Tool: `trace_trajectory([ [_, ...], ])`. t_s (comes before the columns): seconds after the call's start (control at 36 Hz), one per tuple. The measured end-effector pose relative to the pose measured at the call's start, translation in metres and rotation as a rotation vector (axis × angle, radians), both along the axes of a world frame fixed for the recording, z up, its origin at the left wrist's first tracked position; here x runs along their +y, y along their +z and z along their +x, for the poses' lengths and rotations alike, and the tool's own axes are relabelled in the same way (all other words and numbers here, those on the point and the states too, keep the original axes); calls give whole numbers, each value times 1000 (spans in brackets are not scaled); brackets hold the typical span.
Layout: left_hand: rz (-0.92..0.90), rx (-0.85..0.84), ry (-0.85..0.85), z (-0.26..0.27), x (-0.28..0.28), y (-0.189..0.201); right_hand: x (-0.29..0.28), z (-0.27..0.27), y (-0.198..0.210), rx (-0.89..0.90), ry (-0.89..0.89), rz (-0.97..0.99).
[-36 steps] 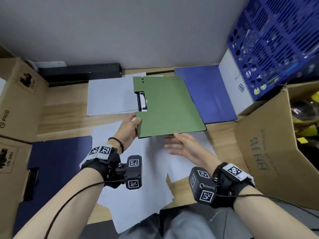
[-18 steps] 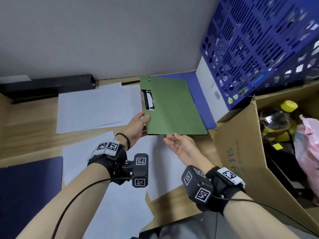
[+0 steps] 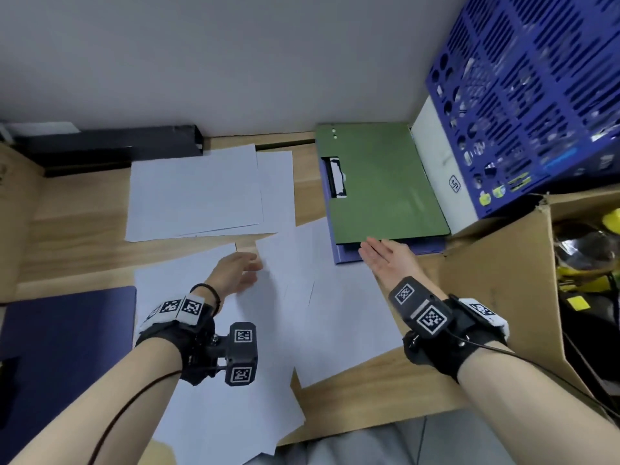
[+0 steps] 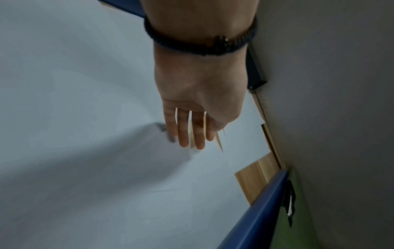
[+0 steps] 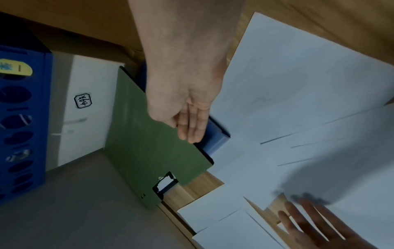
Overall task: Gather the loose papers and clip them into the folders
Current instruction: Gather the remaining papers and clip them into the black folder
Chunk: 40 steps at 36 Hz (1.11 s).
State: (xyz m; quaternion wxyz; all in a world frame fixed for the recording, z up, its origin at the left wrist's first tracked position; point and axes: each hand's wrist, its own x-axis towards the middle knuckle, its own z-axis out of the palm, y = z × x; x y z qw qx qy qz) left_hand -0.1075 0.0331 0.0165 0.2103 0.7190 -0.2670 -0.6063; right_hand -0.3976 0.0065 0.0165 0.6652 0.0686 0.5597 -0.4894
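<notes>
A green folder (image 3: 382, 182) with a black clip (image 3: 335, 177) on its left edge lies flat on a blue folder (image 3: 349, 255) at the back right of the wooden desk. My right hand (image 3: 379, 253) is open, its straight fingers at the green folder's (image 5: 145, 148) near edge, over the blue folder (image 5: 215, 139). My left hand (image 3: 241, 270) is open and hovers over the loose white papers (image 3: 194, 193) spread across the desk; its straight fingers (image 4: 192, 134) hold nothing. More papers (image 3: 335, 313) lie nearer me. A dark blue folder (image 3: 67, 347) lies at the left.
A blue perforated crate (image 3: 530, 95) sits on a white box (image 3: 443, 169) right of the folders. An open cardboard box (image 3: 503, 297) with bottles stands at the right. A long black box (image 3: 107, 142) lies along the wall, and cardboard boxes (image 3: 16, 213) stand at the left.
My left hand let go of the green folder, which now lies on the blue folder at the back right, and drew back over the papers. My right hand followed to the folder's near edge.
</notes>
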Motion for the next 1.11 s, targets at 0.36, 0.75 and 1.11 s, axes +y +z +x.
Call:
trace_trajectory([
  [0.36, -40, -183, -73, 43, 24, -14, 50, 29, 0, 259, 681, 98],
  [0.75, 228, -500, -117, 142, 95, -14, 92, 121, -3, 253, 1070, 119],
  [1.11, 181, -203, 66, 149, 119, -17, 88, 173, -7, 432, 1276, 137],
])
